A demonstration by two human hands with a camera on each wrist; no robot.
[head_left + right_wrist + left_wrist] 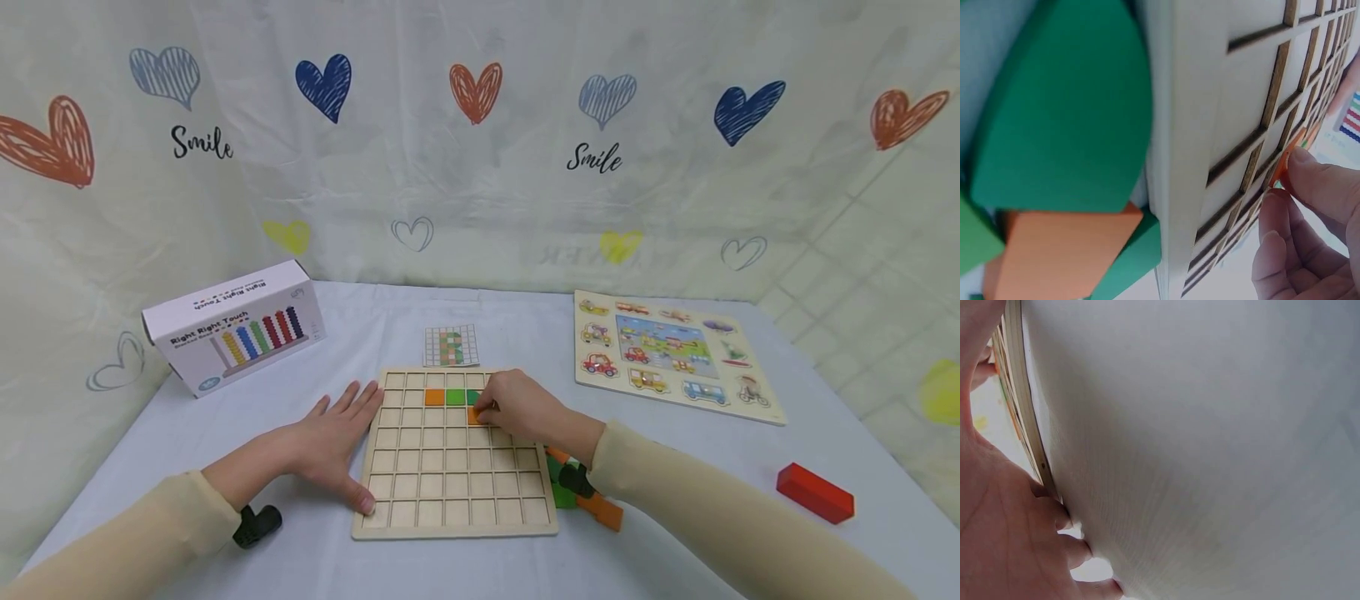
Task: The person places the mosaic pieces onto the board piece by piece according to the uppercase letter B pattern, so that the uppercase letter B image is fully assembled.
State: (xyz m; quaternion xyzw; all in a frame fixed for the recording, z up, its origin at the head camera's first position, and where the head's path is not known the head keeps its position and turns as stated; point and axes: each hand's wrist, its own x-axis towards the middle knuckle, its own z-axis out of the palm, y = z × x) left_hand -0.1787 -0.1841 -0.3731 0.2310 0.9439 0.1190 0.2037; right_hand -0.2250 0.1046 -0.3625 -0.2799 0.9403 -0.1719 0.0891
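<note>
A wooden grid board [416, 507] lies flat on the table. In its second row sit an orange square tile [435, 397], a light green square tile [455, 397] and a dark green tile [472, 396], partly hidden by fingers. My right hand [523, 406] pinches an orange tile [1285, 159] between thumb and fingers, right at a grid cell below the dark green one. With fingers spread, my left hand [330, 442] rests along the board's left edge, its thumb over the lower left corner. The left wrist view shows the palm beside the board's edge [1025, 394].
Several loose green and orange tiles [564, 493] lie against the board's right side, partly under my right wrist. Behind the board is a pattern card [452, 346]. A white box [240, 325] stands back left, a vehicle puzzle [667, 358] back right, a red block [815, 492] far right.
</note>
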